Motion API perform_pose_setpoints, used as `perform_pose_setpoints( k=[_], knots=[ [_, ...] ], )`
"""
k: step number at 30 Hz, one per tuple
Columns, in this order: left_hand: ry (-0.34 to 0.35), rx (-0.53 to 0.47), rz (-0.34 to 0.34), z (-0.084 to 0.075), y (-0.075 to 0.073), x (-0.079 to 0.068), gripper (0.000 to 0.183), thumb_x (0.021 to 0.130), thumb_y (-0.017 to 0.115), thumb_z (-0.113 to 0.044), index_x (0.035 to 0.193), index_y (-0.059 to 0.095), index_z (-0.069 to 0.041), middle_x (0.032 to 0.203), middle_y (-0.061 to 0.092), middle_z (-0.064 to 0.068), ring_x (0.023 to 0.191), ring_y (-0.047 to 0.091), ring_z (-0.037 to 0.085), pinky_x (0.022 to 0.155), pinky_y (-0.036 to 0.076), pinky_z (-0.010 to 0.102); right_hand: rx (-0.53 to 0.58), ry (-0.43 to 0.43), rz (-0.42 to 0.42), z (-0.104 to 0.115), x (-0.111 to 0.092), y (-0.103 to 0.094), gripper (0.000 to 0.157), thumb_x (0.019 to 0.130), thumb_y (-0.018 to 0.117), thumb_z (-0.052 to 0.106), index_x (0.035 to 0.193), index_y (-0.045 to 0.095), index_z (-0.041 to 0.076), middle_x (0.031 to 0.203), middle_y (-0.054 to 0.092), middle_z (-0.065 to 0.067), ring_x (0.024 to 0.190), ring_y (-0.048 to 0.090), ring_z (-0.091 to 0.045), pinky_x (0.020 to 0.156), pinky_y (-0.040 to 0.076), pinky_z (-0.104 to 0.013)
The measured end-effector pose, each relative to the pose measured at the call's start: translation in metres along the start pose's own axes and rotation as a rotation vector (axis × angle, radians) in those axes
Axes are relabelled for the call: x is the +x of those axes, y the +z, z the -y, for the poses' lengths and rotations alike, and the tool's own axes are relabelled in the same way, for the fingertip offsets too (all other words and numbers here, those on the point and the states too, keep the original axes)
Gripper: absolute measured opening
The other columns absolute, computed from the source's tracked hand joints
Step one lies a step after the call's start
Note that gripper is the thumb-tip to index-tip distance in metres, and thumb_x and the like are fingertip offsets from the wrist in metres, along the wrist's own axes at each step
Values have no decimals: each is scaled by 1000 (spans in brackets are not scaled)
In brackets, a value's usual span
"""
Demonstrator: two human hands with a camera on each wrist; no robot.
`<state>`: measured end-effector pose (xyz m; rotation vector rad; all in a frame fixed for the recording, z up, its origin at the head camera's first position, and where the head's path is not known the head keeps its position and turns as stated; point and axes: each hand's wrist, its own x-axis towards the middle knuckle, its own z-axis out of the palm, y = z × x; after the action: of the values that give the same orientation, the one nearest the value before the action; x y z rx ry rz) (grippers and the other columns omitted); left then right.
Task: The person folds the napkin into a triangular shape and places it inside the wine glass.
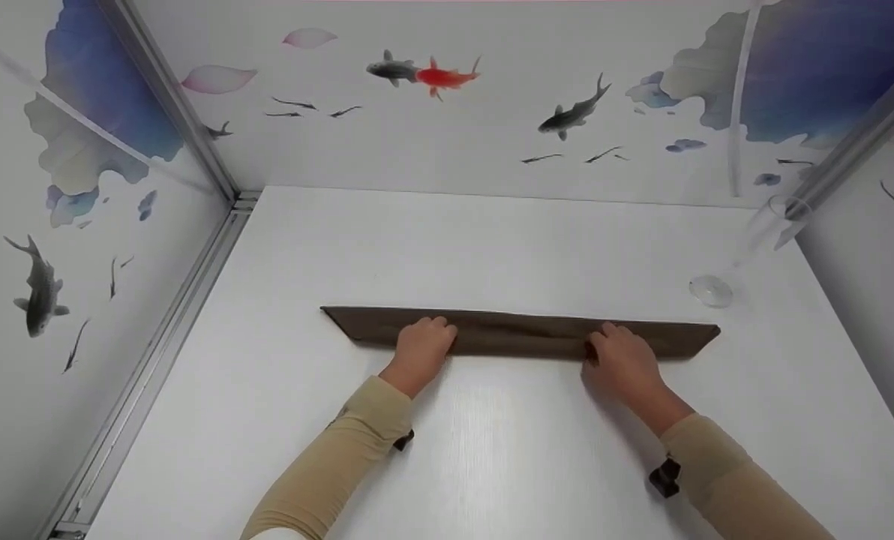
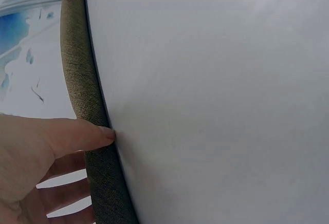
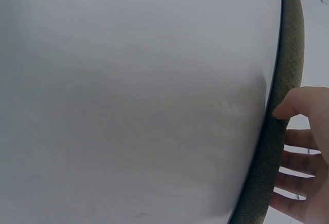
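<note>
A dark brown cloth (image 1: 522, 335) lies left to right across the middle of a white table (image 1: 492, 255), folded into a long strip with slanted ends, its far edge longer than its near edge. I judge the step in hand to be folding or rolling it, so I want both hands working at the same pace with even pressure. The surface ripples between them; I would draw that stretch lightly taut and smooth it before creasing. The near edge should run parallel to the far edge; if 1 side leads, the strip may skew. I would also mind the clear stemmed glass (image 1: 751, 244) standing at the far right, beyond the cloth.

My left hand (image 1: 424, 346) pinches the cloth left of its middle; my right hand (image 1: 627, 360) pinches it right of its middle. Each wrist view shows the thumb on 1 side of the strip and fingers at the other. The 2 forearms come in from the near side and angle inward, backs of the hands up.
</note>
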<state>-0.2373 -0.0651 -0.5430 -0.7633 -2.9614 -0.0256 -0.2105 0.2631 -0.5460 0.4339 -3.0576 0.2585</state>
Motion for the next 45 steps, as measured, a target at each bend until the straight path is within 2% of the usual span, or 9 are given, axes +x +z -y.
perform_pose_setpoints(
  k=[5,11,18,25,34,40,42,45],
  knots=[
    [-8,21,14,-1,0,-1,17,87,71,-1,102,71,-9,94,64,7,85,63,24,67,55,36,-24,-26,-38,-2,0,1,22,82,73,6,101,69,-4,88,57,-13,82,57,-33,70,51,-46],
    [-18,-9,48,-3,-1,-4,20,88,71,-1,106,72,-9,98,65,6,89,63,23,70,55,34,-17,-41,-96,-6,-2,6,17,83,74,8,95,69,-3,83,56,-11,78,57,-31,67,51,-44],
    [-25,-44,62,-4,-2,-4,19,90,67,-1,107,73,-8,98,67,7,91,64,23,74,55,34,-19,-28,-102,-9,-6,7,17,87,68,9,98,70,-4,88,57,-14,81,57,-33,70,48,-48],
    [-38,-126,74,-3,-4,-5,20,93,63,0,109,72,-6,102,68,8,95,64,24,79,54,34,-24,-22,-75,-11,-5,4,20,91,65,11,103,70,-5,97,58,-19,88,57,-36,77,48,-50],
    [-52,-167,51,-1,-1,0,21,93,62,2,112,70,-6,104,69,8,99,64,25,84,53,35,-38,6,-45,-8,-1,1,21,93,63,10,107,66,-5,100,61,-19,94,58,-38,80,48,-52],
    [-92,-215,63,-1,-1,6,25,95,59,3,116,66,-6,106,68,11,98,64,27,83,52,34,-4,10,-93,-7,2,0,16,91,66,6,102,61,-5,88,63,-17,83,62,-36,71,50,-48],
    [-99,-205,43,-1,-2,7,23,94,60,4,114,66,-6,103,67,11,94,64,27,80,53,34,9,11,-99,-6,3,-1,14,91,65,4,101,60,-4,85,62,-16,80,61,-36,69,50,-48],
    [-86,-153,-28,0,-1,7,18,92,64,3,106,69,-7,95,64,10,85,63,26,71,54,34,18,5,-109,-6,4,-1,12,91,64,2,101,60,-3,86,62,-16,79,61,-36,69,50,-48]
  ],
)
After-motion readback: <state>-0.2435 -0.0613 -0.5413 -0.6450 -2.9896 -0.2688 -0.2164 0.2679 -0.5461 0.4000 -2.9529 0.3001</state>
